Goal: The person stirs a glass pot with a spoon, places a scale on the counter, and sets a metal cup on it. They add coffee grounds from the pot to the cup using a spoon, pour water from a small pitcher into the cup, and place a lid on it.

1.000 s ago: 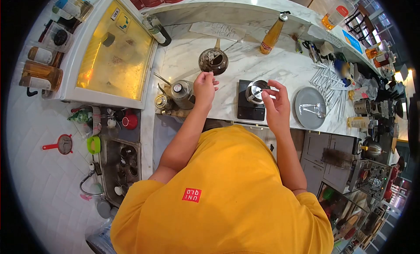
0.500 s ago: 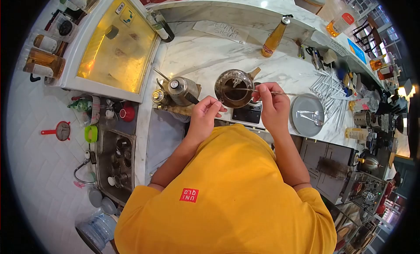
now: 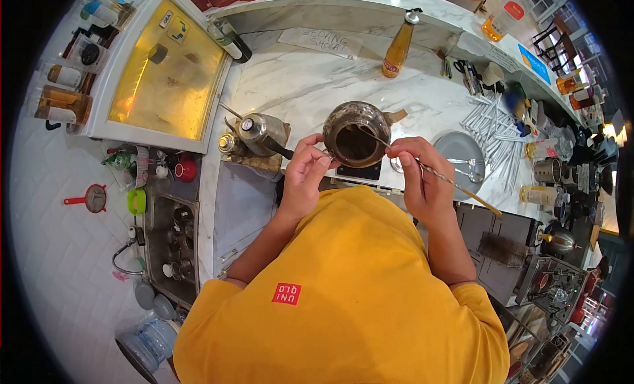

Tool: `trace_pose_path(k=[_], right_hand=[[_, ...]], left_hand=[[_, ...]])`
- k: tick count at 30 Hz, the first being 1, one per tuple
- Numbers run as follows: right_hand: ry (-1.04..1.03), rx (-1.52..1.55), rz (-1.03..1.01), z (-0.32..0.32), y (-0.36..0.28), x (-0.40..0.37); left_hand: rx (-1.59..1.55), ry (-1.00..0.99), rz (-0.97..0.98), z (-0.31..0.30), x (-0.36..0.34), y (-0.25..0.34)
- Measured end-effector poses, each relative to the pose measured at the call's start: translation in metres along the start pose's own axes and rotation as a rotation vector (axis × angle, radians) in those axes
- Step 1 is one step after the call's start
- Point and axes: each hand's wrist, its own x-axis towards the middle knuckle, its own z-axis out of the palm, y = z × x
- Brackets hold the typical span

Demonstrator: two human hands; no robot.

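A round glass pot (image 3: 380, 123) with a wooden handle leans its dark opening toward me above the black scale (image 3: 362, 172). My left hand (image 3: 305, 179) pinches the pot at its left rim, with fingers closed there. Between the thumb and fingers of my right hand (image 3: 426, 176) is a long bar spoon (image 3: 456, 185) with a twisted shaft. Its one end reaches into the pot's opening, while the other slants down to the right past my wrist. The inside of the pot looks dark brown.
Left of the pot stand a steel kettle (image 3: 264, 134) and a small metal canister (image 3: 228, 144). A grey plate (image 3: 456, 145) with cutlery lies at right, beside a pile of wrapped straws (image 3: 492, 129). An orange bottle (image 3: 399, 47) stands behind. The sink (image 3: 158, 219) is at left.
The pot has tipped toward me, its opening facing me more. The bar spoon's outer end has swung down to the right. My left fingers have moved up along the pot's side.
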Motion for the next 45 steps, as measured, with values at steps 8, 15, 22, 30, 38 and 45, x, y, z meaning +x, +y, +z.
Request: trace_pose_path(k=[8, 15, 22, 30, 38, 45], right_hand=[[-0.004, 0.045, 0.023, -0.026, 0.003, -0.016], [0.051, 0.095, 0.053, -0.036, 0.017, -0.027], [0.181, 0.453, 0.309, -0.036, 0.037, -0.040], [0.270, 0.722, 0.406, -0.057, 0.041, -0.038], [0.282, 0.687, 0.474, -0.062, 0.078, -0.029], [-0.082, 0.072, 0.191, -0.017, 0.115, -0.044]], left_hand=[[-0.124, 0.003, -0.046, 0.028, -0.005, -0.013], [-0.176, 0.034, -0.075, 0.045, -0.013, -0.026], [-0.098, 0.120, -0.130, 0.058, -0.020, -0.032], [-0.037, 0.290, -0.055, 0.045, -0.021, -0.039], [-0.068, 0.529, -0.055, 0.023, -0.030, -0.047], [-0.126, 0.593, -0.087, 0.019, -0.044, -0.052]])
